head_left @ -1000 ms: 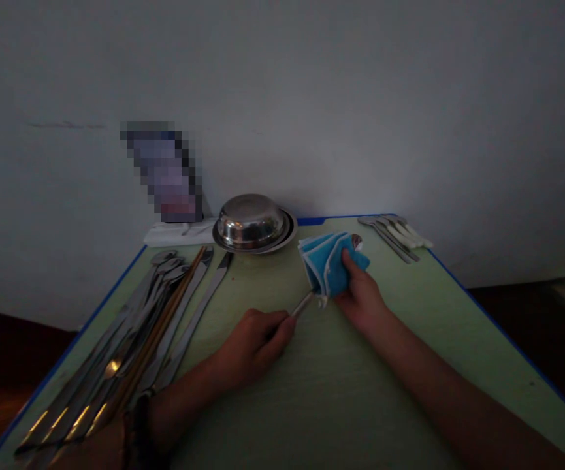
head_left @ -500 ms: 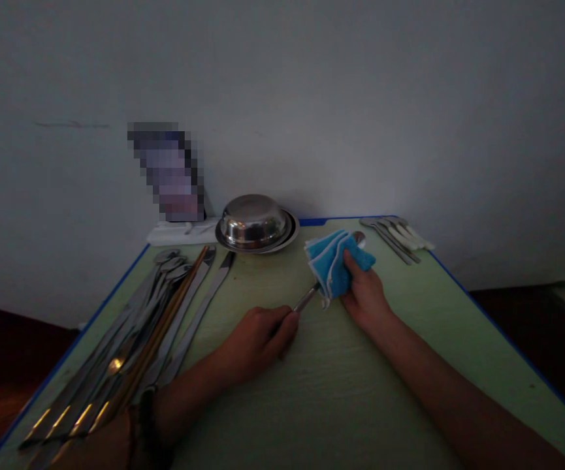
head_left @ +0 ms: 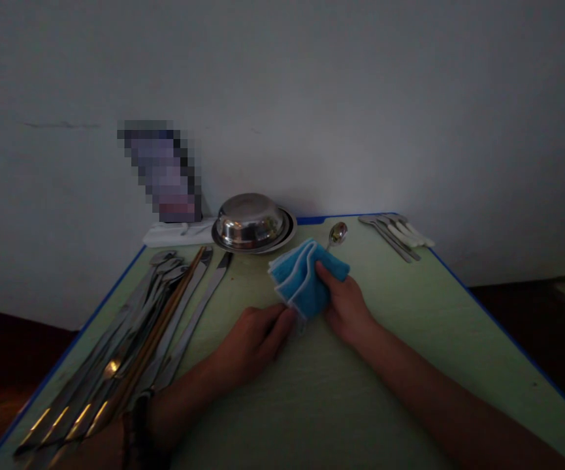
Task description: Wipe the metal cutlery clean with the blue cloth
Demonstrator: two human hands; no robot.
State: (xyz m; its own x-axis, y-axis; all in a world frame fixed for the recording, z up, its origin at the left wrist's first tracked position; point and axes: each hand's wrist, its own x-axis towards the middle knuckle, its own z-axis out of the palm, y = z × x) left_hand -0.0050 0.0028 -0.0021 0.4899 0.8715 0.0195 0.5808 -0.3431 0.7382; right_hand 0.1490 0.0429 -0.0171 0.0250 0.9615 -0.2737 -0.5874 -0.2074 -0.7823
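In the middle of the head view, a spoon [head_left: 338, 233] is held above the green table [head_left: 351, 398], its shiny bowl pointing away from me. My left hand [head_left: 262, 339] is closed on the handle end. A folded blue cloth [head_left: 304, 277] with white edges wraps the handle, and my right hand [head_left: 345, 303] pinches it there with the thumb on top. The cloth touches the fingertips of my left hand and hides most of the handle.
Left lie several spoons [head_left: 164, 261], wooden chopsticks [head_left: 172, 303] and table knives [head_left: 198, 313]. Steel bowls [head_left: 250, 222] stand at the back beside a blurred phone-like screen [head_left: 164, 173] against the wall. More cutlery [head_left: 394, 235], some white-handled, lies back right.
My right hand has slid the cloth down the handle towards my left hand. More of the spoon's bowl and neck now shows. The left hand has hardly moved.
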